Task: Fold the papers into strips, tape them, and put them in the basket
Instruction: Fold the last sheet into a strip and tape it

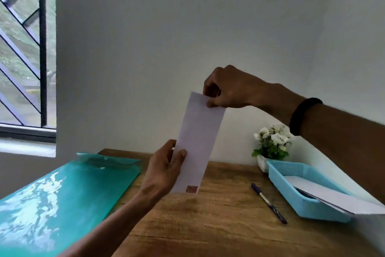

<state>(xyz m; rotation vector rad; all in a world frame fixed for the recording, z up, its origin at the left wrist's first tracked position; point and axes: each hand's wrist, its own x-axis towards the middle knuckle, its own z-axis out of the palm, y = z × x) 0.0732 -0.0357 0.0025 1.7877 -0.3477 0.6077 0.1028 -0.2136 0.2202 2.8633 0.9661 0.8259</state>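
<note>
Head view shows your left hand (164,170) and right hand (227,90) pinching the folded strip (198,144) above the surface, seemingly taped; next, lower it into the basket (291,192).

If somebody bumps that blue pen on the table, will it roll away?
Probably a little. The pen looks round and thin, and it lies flat on the smooth wooden table, so a sideways bump could roll it. It looks light, so a small push would likely move it. The blue basket beside it might stop it on that side.
</note>
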